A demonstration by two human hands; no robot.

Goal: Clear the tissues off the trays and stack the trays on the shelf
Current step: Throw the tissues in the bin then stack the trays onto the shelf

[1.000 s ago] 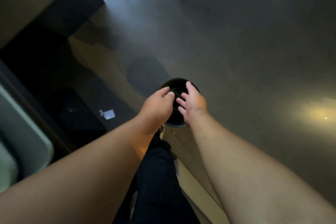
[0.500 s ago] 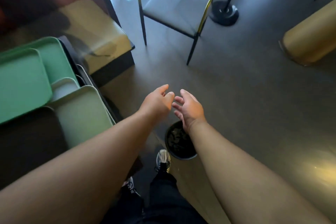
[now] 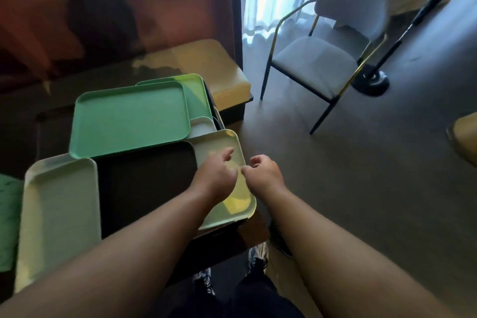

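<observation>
**Head view: both hands over the pale green tray**

Head camera gives me two bare forearms reaching forward. My left hand [image 3: 215, 171] hovers over the pale green tray [image 3: 237, 204] at the table's right edge, fingers loosely curled, holding nothing. My right hand [image 3: 264, 171] hangs just beside it past that tray's right rim, also loosely curled and empty. Left of them a dark tray [image 3: 144, 183] lies mid-table, a cream tray [image 3: 59, 212] at the near left corner. Farther back a green tray [image 3: 129, 121] overlaps others. Beyond stands a grey chair [image 3: 327, 54].
</observation>
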